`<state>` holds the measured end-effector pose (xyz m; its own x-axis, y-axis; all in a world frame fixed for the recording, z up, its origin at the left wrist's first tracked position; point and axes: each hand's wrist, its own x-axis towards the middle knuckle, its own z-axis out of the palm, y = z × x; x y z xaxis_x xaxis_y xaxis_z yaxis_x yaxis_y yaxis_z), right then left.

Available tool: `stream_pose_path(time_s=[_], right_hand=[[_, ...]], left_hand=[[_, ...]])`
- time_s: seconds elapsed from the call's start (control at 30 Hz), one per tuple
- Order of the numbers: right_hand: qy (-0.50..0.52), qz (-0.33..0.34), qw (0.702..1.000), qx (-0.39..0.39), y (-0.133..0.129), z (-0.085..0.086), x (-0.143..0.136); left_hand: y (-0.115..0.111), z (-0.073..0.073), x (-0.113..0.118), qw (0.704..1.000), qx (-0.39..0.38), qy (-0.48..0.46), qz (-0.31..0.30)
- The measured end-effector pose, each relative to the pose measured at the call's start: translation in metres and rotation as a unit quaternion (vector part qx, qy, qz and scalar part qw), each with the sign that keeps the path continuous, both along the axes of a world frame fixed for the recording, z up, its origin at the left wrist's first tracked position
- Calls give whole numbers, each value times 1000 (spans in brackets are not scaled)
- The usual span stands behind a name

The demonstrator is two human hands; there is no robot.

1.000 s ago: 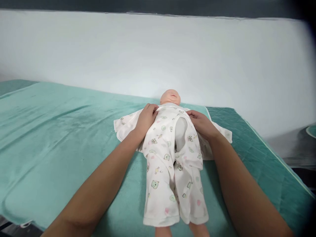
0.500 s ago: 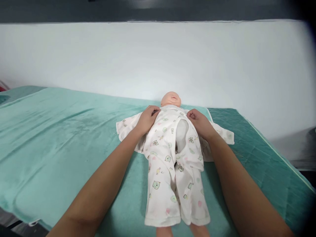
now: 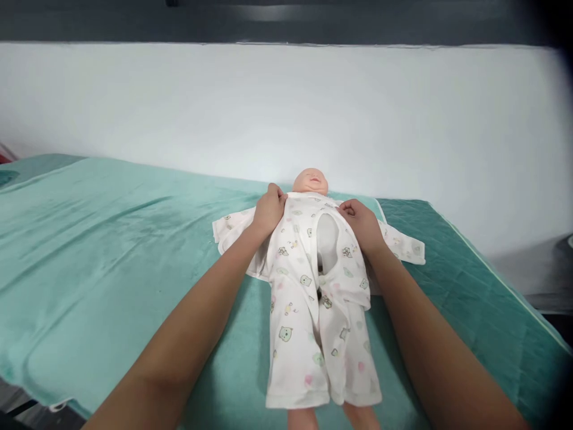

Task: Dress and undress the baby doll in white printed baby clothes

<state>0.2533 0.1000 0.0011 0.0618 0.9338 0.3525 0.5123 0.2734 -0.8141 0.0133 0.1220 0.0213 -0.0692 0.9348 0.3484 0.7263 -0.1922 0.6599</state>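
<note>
A baby doll [image 3: 310,181] lies on its back, head toward the wall and feet toward me. White printed trousers [image 3: 298,334] cover its legs and reach up over its chest, with an oval opening at the front. Beneath the doll a printed white top is spread, one sleeve [image 3: 405,246] out to the right and one [image 3: 230,224] to the left. My left hand [image 3: 271,206] pinches the trousers' upper edge at the left of the chest. At the right of the chest, my right hand [image 3: 358,220] has its fingers curled on the cloth by that edge.
A light green cover [image 3: 111,239] lies under the doll, with a darker green quilted mat [image 3: 483,286] on the right. Behind them stands a white wall [image 3: 268,101]. Part of a dark object shows at the far right edge.
My left hand has risen slightly and tugged the left upper edge of the trousers, so the cloth there looks straighter. My right hand has shifted slightly left.
</note>
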Motion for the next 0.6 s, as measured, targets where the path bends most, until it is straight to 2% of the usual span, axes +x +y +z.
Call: stream_pose_path(time_s=[0.17,0.37,0.47,0.53,0.6], right_hand=[[-13,-63,998,5,12,-2,1],[45,-8,999,-4,6,-6,1],[88,33,995,-20,0,-4,1],[117,58,991,-42,-3,-3,2],[144,83,984,-67,-5,-2,5]], left_hand=[[5,-5,-1,1000,-5,-5,-19],[-10,-7,-1,983,-7,-150,-101],[-12,4,2,972,-61,-195,-117],[-12,17,8,977,-84,-168,-103],[-12,33,20,989,-56,-101,-94]])
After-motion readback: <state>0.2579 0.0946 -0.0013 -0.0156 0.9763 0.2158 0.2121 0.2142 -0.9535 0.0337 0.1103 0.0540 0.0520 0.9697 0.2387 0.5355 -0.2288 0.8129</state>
